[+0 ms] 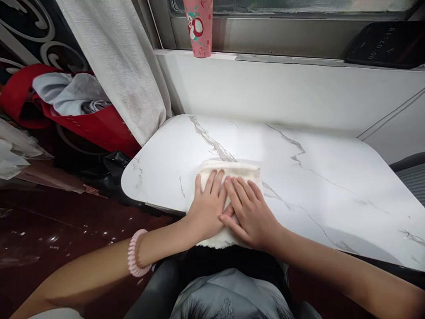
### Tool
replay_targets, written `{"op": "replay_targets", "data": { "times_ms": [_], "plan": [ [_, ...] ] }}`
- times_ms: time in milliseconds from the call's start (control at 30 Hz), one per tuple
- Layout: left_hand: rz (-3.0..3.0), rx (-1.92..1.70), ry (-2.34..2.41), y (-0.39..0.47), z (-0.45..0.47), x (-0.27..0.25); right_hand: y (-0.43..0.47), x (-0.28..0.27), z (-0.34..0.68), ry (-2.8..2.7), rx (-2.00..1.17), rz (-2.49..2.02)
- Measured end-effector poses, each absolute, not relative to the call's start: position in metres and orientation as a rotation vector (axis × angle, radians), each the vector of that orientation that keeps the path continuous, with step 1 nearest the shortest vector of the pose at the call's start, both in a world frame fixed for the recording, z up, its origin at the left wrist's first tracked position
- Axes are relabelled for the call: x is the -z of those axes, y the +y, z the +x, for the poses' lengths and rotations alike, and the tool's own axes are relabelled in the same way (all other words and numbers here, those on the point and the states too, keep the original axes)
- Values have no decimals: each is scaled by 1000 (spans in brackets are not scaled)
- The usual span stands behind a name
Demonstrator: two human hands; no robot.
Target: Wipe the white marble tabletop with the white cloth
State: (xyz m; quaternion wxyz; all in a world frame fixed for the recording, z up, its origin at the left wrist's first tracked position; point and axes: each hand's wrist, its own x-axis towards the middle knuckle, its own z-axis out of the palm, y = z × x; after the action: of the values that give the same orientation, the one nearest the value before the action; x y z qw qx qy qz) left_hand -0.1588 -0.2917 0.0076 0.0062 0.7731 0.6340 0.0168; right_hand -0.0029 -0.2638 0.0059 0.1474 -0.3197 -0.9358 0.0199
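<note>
A white desk [332, 181], veined in grey like marble, is set against a white wall [265, 88] below a window [299, 6], flanked at left by a pale curtain [122, 62] and a red bag [93, 128]. At its near edge, a cream cloth [232, 166] is covered by the left hand [207, 212] and right hand [254, 217], both laid flat, fingers extended. On the sill [282, 60], a pink cup [200, 33] is printed with fruit; "00:07:18" is displayed on a dark phone [387, 46].

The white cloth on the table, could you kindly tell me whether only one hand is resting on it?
No, both the left hand and the right hand rest on the white cloth.
</note>
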Motion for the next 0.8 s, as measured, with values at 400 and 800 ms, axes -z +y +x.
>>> {"op": "replay_targets", "data": {
  "times_ms": [400, 800],
  "plan": [
    [2497, -28, 1756, -121, -148, -12, -121, 8, -19, -2327, -66, -1485],
    [2452, -324, 1833, -13, -138, -2, -4, 11, -12, -2228, -141, -1487]
  ]
}}
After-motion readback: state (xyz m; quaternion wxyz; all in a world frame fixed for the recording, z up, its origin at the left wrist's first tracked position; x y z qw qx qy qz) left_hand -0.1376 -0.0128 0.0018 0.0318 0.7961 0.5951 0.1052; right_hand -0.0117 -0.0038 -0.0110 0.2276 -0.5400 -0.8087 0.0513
